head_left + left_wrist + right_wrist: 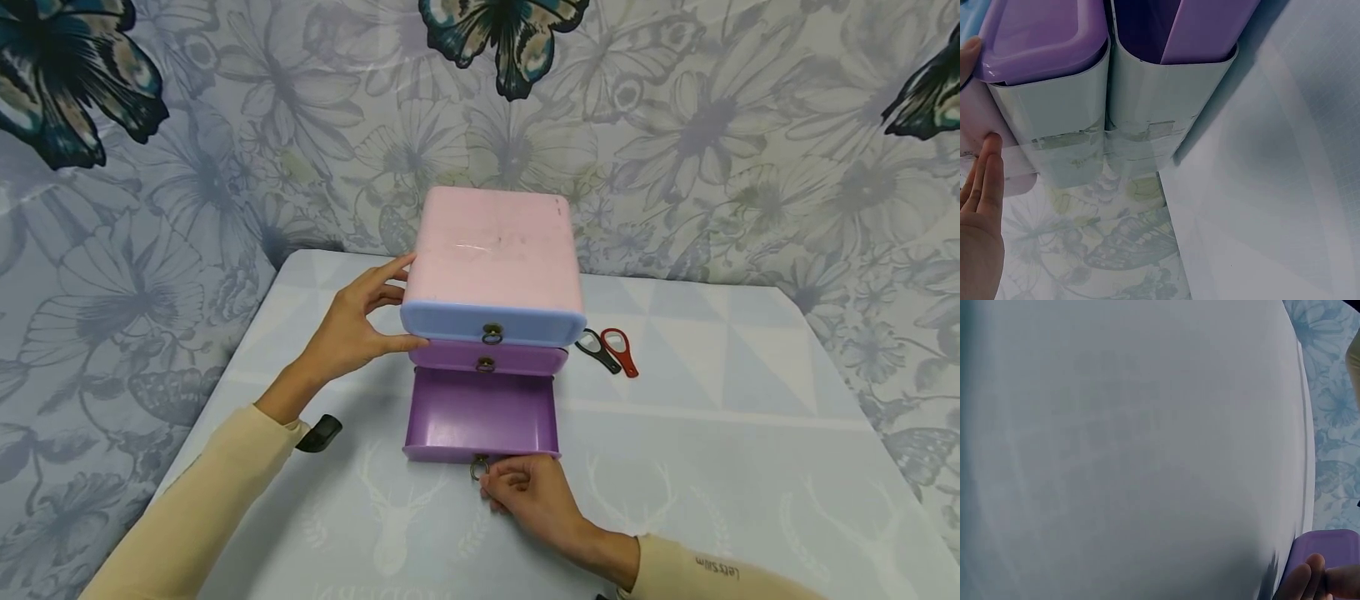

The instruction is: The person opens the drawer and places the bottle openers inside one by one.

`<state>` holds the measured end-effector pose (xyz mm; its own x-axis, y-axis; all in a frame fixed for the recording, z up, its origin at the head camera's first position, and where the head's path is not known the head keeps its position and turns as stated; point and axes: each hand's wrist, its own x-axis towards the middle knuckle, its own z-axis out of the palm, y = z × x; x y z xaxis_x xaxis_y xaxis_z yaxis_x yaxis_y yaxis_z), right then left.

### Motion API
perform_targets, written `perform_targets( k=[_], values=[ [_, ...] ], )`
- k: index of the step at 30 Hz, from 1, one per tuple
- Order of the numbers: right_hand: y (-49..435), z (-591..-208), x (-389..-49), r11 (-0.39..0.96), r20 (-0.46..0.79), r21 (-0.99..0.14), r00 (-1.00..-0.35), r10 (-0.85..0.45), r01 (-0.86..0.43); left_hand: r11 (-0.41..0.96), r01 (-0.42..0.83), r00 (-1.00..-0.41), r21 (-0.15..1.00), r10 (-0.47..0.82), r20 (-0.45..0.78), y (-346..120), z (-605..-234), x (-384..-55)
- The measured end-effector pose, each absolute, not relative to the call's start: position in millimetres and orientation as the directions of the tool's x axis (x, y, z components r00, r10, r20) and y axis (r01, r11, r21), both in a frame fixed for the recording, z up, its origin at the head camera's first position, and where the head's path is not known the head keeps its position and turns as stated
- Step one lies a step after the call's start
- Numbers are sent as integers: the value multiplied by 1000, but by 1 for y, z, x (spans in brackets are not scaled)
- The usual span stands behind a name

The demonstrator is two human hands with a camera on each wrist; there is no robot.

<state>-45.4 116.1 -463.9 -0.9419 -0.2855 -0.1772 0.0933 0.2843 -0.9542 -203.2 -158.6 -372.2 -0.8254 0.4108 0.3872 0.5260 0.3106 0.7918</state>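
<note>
A small chest of drawers [495,250] with a pink top stands mid-table. Its blue top drawer [442,323] and purple middle drawer [442,358] are closed. The purple bottom drawer [483,412] is pulled well out, its inside visible. My left hand [352,329] rests on the chest's left side, fingers extended along the wall, thumb at the front edge. In the left wrist view, those fingers [988,181] press flat on the pink side. My right hand [536,500] has curled fingers and pinches the bottom drawer's ring pull [478,469], partly hidden by the fingertips.
Scissors with one black and one red handle [618,350] lie right of the chest, their blades hidden behind it. Flower-patterned wall covering [675,167] rises behind the table [750,467]. Clear tape [1141,147] runs across the chest's side.
</note>
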Motion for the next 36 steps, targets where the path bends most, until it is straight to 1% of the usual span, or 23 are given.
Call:
perform_targets(
  k=[10,17,21,26,36],
  values=[
    [118,-465,-42,277,-174,-957,-938,-300,89,302,529,-824,793,407,395,-159,-372,-202],
    [124,-459,-40,357,-178,-932,-938,-298,63,302,507,-834,807,410,370,-160,-373,-201],
    [131,-452,-39,371,-176,-927,-938,-297,57,291,484,-843,825,407,351,-161,-373,-202],
    [139,-443,-40,367,-175,-928,-936,-306,54,282,488,-846,826,385,368,-162,-371,-202],
    [159,-424,-48,334,-152,-941,-949,-278,53,273,498,-845,823,368,389,-159,-369,-204]
  ],
)
